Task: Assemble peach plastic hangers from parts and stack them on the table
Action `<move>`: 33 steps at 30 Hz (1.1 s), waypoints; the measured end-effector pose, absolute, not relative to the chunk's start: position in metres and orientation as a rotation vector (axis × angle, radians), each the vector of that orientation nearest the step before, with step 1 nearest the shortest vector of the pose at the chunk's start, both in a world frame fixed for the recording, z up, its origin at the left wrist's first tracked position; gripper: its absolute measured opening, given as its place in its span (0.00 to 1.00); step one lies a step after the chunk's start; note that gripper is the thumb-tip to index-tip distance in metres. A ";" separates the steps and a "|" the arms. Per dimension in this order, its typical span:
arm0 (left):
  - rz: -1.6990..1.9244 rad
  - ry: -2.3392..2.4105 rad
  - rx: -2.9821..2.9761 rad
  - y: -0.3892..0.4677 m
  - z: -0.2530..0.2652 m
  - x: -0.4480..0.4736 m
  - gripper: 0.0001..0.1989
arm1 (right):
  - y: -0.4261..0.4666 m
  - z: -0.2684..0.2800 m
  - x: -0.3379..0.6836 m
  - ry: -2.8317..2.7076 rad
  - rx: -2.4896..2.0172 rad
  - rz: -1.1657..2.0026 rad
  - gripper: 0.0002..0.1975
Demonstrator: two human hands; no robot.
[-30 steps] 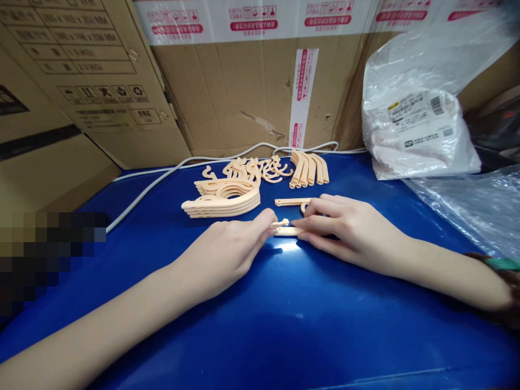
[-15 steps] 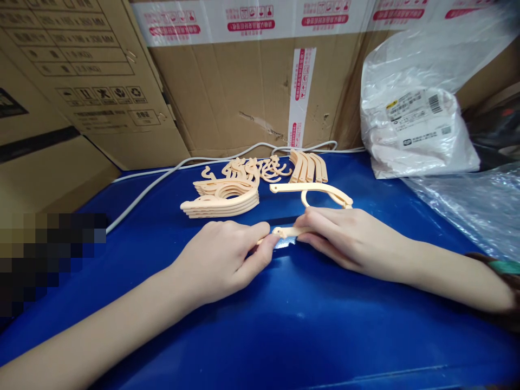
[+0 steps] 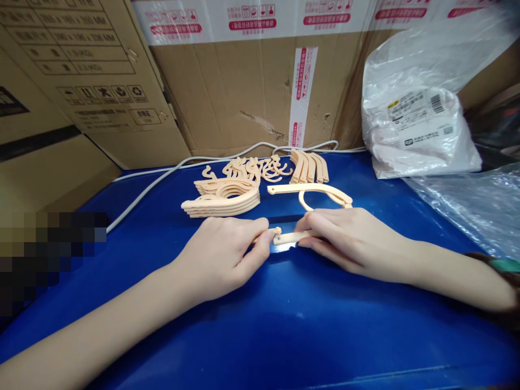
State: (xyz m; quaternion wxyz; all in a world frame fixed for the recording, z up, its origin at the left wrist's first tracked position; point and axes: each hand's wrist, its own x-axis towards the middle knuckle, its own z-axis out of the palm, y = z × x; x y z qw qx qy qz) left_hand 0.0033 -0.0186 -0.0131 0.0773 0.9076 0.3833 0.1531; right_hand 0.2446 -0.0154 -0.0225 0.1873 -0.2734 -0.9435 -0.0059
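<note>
My left hand (image 3: 227, 257) is closed in a pinch round a small cream plastic piece (image 3: 277, 231), mostly covered by the fingers. Its tip touches or nearly touches the holed end of a cream hanger arm (image 3: 290, 237), which my right hand (image 3: 349, 235) grips between thumb and fingers. Just beyond the right hand lies a curved hanger section (image 3: 309, 188) with a ring-like arc (image 3: 303, 201) beneath it; whether it joins the held arm is hidden. Behind my left hand is a stack of curved hanger pieces (image 3: 227, 206).
Loose hooks (image 3: 268, 168) and a row of curved arms (image 3: 311, 167) lie at the back of the blue tabletop (image 3: 284, 325). A white cable (image 3: 140, 200) runs behind them. Cardboard boxes (image 3: 227, 81) stand behind, with a white plastic parcel (image 3: 422, 130) at right.
The small piece's tip in my left hand has come up off the face of the arm's end to its upper edge. The curved section beyond the right hand has shifted slightly left.
</note>
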 end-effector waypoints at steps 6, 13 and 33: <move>0.455 1.149 2.717 -0.019 -0.014 0.002 0.16 | -0.014 -0.023 0.245 -2.587 -0.761 -0.065 0.10; 0.346 1.016 2.634 -0.019 -0.011 0.004 0.16 | -0.017 -0.020 0.244 -2.592 -0.723 -0.170 0.12; 0.180 1.070 2.734 -0.020 -0.008 0.005 0.15 | -0.019 -0.021 0.239 -2.555 -0.679 -0.464 0.15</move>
